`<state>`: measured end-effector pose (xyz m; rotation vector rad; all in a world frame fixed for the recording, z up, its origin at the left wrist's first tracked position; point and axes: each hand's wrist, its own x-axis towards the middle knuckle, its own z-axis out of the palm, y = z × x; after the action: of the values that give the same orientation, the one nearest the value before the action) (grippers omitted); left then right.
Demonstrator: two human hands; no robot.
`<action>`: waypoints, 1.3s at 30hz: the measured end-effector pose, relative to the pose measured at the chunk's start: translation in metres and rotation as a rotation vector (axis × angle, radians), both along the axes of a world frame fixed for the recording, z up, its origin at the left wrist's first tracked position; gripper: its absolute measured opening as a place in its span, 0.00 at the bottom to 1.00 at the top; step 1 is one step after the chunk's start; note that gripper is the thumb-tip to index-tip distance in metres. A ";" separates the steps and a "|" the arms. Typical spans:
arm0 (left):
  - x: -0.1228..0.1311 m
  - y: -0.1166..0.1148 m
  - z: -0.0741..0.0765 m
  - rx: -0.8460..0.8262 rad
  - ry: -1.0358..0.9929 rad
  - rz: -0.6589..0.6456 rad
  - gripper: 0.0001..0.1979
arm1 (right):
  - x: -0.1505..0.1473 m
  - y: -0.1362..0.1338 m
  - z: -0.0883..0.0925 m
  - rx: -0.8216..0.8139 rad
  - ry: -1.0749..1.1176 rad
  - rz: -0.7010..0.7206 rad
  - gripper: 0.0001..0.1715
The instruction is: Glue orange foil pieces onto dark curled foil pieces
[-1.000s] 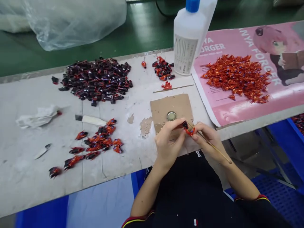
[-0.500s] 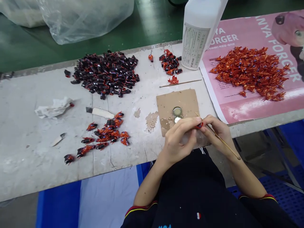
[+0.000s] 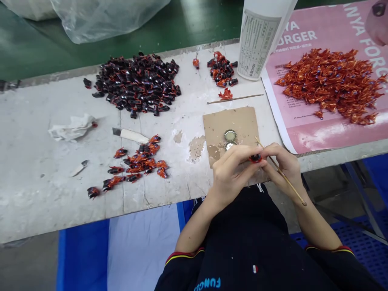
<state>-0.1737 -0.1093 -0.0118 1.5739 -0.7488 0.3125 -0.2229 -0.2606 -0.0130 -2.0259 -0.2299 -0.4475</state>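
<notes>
My left hand and my right hand meet at the table's front edge and pinch one small red and black piece between their fingertips. A thin wooden stick also lies in my right hand, slanting down to the right. Just beyond the fingers a brown cardboard square carries a metal bottle cap. A small group of red and black pieces lies left of my hands.
A big heap of dark pieces lies at the back, a smaller cluster beside a white bottle. Orange-red pieces are piled on a pink poster. A second stick, crumpled tissue and a clear bag are also present.
The view has shifted so the table sits higher in frame. My hands have closed tighter together on the small piece, which shows less than a second ago.
</notes>
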 end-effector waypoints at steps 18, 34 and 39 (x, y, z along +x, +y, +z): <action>0.004 0.015 0.014 0.103 -0.051 -0.078 0.16 | 0.002 0.006 0.007 -0.073 -0.195 -0.013 0.03; -0.010 0.018 0.024 -0.166 0.287 -0.217 0.07 | -0.018 0.016 0.027 -0.213 -0.418 0.021 0.11; -0.020 0.025 0.034 -0.134 0.475 -0.388 0.10 | -0.029 0.018 0.026 -0.270 -0.502 0.077 0.12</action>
<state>-0.1936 -0.0844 0.0221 1.2723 -0.6248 -0.2838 -0.2519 -0.2429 0.0133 -2.1249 -0.7040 -0.9143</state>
